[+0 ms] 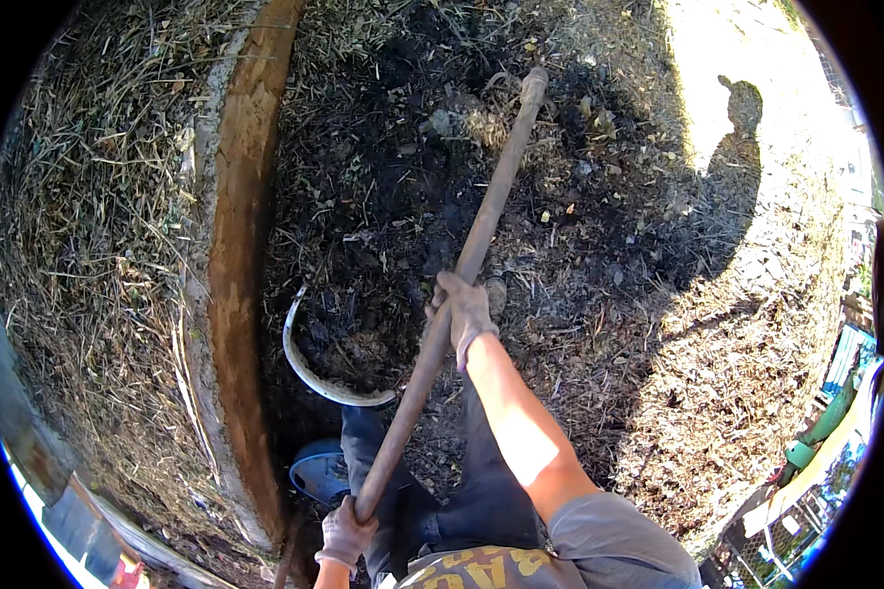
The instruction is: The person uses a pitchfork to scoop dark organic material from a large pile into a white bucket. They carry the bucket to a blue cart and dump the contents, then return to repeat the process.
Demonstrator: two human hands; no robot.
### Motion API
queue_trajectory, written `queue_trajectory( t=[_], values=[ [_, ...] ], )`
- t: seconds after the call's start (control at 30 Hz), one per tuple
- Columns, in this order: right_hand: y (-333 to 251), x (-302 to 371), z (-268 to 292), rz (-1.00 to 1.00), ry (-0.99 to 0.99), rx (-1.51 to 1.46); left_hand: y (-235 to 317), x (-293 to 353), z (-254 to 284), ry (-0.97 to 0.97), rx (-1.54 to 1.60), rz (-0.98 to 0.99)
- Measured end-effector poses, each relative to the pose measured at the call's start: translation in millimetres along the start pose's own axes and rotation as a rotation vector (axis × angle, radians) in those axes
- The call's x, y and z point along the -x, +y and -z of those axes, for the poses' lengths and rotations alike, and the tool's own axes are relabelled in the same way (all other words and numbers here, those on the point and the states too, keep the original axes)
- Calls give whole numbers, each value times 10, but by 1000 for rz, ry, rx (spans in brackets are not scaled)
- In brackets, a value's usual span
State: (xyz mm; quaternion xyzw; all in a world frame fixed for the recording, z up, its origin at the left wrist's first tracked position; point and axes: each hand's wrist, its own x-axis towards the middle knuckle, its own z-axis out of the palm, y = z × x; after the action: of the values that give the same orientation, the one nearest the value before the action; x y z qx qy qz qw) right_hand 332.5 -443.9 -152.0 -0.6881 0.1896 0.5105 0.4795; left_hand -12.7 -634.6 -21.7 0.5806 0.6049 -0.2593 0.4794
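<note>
Much dry straw [98, 196] is covering the far left, bordering a brown wooden beam [248, 177]. A white curved piece [309, 376] is lying on the dark soil [403, 226]. Our gloved left hand [347, 533] is wrapping around the near end of a long wooden pole [506, 172], which is slanting forward and rightward. Our gloved right hand [467, 314] is clasping its middle. Rightmost, a person's shadow [737, 167] is falling on sunlit ground.

The beam [246, 196] stands left of the pole [418, 383], the strip [312, 377] between them, the shadow [739, 167] well right.
</note>
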Motion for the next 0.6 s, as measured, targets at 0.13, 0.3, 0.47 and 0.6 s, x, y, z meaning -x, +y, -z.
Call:
queue_trajectory(
  t=[0.13,0.3,0.47,0.6],
  values=[
    [393,788,215,-183,-145,-145,-724,485,-136,124,-2,48],
    [18,906,120,57,-163,-235,-825,-321,54,195,13,-103],
    [-832,187,23,341,7,-180,269,-800,703,109,68,-222],
    [-48,-244,-178,147,-84,-144,-18,-499,937,97,-37,-109]
  ],
)
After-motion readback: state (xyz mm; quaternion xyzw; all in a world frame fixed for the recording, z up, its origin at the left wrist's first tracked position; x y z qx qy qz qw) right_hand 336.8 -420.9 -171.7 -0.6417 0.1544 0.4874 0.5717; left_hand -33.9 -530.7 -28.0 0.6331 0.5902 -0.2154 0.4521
